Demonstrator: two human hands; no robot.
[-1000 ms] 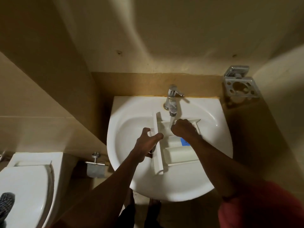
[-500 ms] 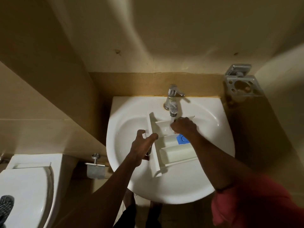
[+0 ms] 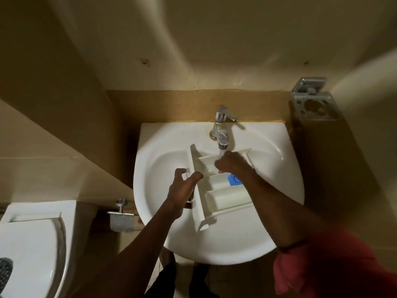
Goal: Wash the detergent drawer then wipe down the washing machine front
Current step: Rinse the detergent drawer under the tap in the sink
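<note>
Drawer point(image 3: 227, 196) looks light, stiff and slippery-wet: left hand point(image 3: 184, 186) grips its front edge, right hand point(image 3: 233, 163) curled inside, hold unclear.

White drawer point(image 3: 227, 197) w/ blue insert point(image 3: 235, 180); white sink point(image 3: 214, 244); red sleeve point(image 3: 343, 265); chrome tap point(image 3: 222, 117).

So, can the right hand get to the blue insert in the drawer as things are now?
Probably yes. The right hand is in the far compartment of the detergent drawer, just beside the blue insert, and nothing lies between them.
</note>
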